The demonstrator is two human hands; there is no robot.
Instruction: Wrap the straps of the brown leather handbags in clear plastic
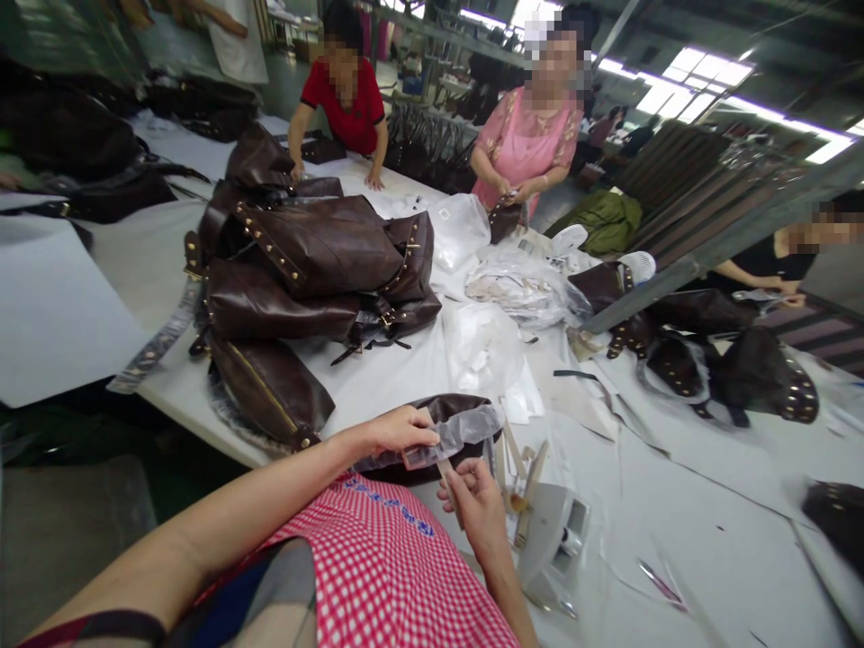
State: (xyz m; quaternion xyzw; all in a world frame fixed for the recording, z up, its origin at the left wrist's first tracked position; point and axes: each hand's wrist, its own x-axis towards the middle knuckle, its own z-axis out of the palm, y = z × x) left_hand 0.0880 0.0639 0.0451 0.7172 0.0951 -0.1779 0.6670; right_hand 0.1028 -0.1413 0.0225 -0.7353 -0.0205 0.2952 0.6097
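My left hand (398, 430) is closed in a pinch on the clear plastic wrapping (465, 423) around a dark brown leather piece (454, 407) that lies at the near edge of the white table (661, 504). My right hand (472, 499) is just below it, fingers closed on a thin pale strip (446, 475) that runs up to the wrapped piece. A red and white checked apron (391, 576) covers my lap under both hands.
A pile of dark brown leather bags (303, 270) with brass studs fills the left of the table. Clear plastic bags (519, 288) lie in the middle, more studded bags (742, 369) at right. A small white device (553, 531) with sticks stands beside my right hand. Three other people work at the far side.
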